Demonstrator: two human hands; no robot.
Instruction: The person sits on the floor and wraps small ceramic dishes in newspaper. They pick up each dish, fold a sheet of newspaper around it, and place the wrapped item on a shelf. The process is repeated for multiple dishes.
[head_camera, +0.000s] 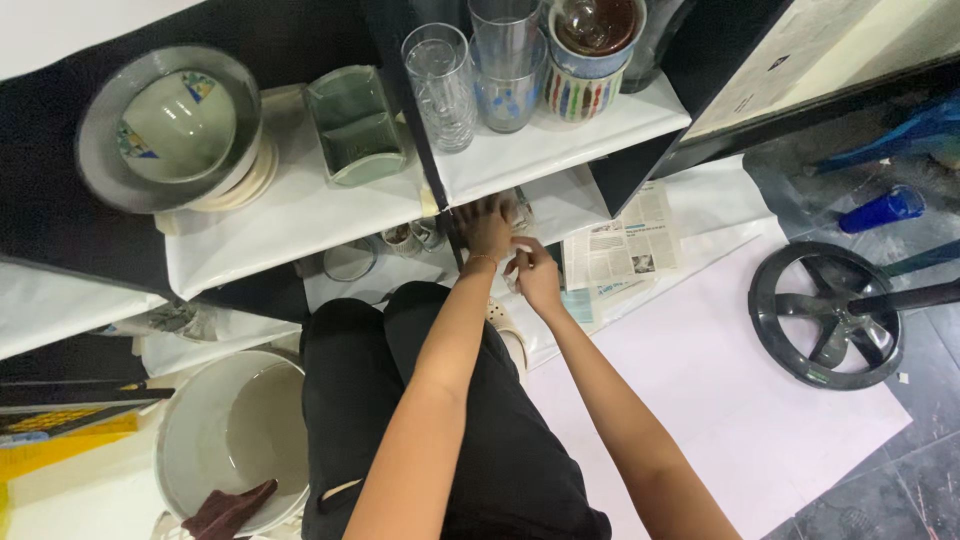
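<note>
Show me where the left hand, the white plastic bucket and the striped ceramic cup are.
left hand (487, 228): head view, on its back.
white plastic bucket (178, 425): head view, on the left inner wall.
striped ceramic cup (583, 97): head view, on its striped side.

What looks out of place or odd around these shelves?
A dark red rag lies inside the white bucket on the floor, and a black wheel lies flat on the white sheet. Loose newspaper sits askew under the lower shelf. Nothing looks spilled or broken.
</note>
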